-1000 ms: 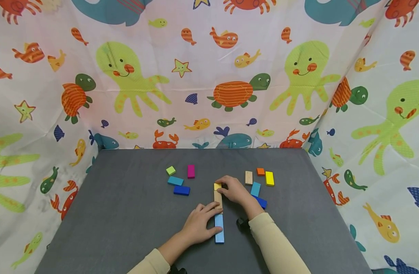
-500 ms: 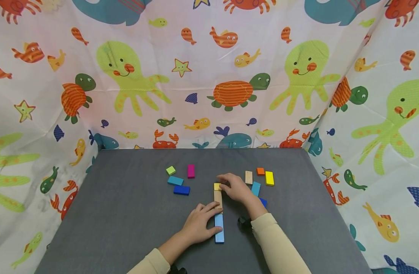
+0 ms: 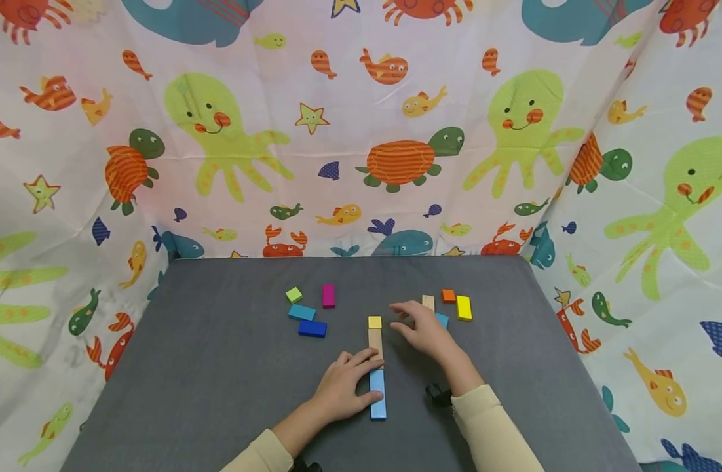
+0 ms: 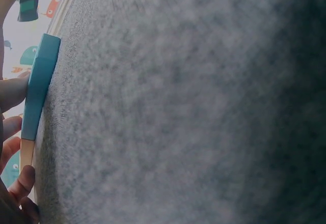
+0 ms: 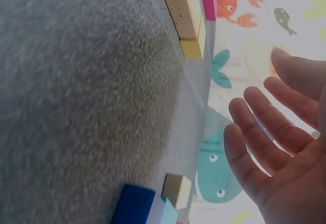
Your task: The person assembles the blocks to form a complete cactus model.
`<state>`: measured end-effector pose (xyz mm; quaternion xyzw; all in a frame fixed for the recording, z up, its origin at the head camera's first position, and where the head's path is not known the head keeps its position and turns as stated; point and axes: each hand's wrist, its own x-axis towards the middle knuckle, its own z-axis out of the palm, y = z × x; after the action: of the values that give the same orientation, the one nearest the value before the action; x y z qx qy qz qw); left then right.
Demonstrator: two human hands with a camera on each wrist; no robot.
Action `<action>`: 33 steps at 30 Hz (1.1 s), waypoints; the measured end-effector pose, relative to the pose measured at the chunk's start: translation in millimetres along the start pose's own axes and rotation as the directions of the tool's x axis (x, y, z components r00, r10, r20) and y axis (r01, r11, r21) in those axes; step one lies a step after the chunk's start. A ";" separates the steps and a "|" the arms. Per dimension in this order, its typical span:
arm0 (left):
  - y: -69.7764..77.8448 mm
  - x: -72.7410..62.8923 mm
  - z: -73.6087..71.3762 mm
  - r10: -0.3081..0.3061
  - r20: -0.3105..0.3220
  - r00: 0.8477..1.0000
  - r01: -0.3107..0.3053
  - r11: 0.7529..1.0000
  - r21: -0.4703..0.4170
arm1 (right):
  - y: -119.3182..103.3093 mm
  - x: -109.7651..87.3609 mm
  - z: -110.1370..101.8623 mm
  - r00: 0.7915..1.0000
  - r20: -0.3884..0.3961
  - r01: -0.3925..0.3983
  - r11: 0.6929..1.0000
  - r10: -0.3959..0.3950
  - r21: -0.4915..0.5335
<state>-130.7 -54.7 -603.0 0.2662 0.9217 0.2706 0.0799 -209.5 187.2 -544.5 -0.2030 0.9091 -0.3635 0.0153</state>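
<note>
A straight row lies on the grey table: a light blue block (image 3: 378, 408), a plain wooden block (image 3: 375, 338) and a small yellow block (image 3: 375, 322) at the far end. Across this row my left hand (image 3: 342, 388) rests, its thumb touching the light blue block and its fingers on the wooden one. The left wrist view shows the light blue block (image 4: 41, 86) against the thumb. My right hand (image 3: 424, 331) is in the air right of the yellow block, fingers loosely spread and holding nothing; the right wrist view shows its bare palm (image 5: 290, 183).
Left of the row lie a green block (image 3: 293, 295), a magenta block (image 3: 328, 296), a teal block (image 3: 302, 313) and a dark blue block (image 3: 312, 328). An orange block (image 3: 448, 296), a bright yellow block (image 3: 464, 308) and a partly hidden wooden block (image 3: 428, 301) lie at right.
My right hand has let go of the small yellow block and moved right, now covering the dark blue block on that side. The left hand has stayed in place.
</note>
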 end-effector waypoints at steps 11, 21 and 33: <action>0.5 -0.5 0.6 -0.019 0.016 1.000 0.019 1.000 -0.003 | 0.3 -23.1 -12.7 0.997 -0.064 -0.039 0.999 0.038 -0.018; 2.0 1.0 -0.1 -0.021 0.033 0.999 0.020 0.999 0.030 | 17.0 -45.8 -19.8 0.989 -0.112 -0.097 0.995 0.094 -0.026; -1.4 1.0 -1.0 -0.021 0.032 0.999 0.021 1.000 0.011 | 41.1 -70.0 -35.8 0.967 -0.109 -0.236 0.970 0.229 -0.056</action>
<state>-132.4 -55.6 -602.9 0.2612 0.9244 0.2608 0.0960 -166.3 264.1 -554.0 -0.0763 0.9381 -0.3378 0.0046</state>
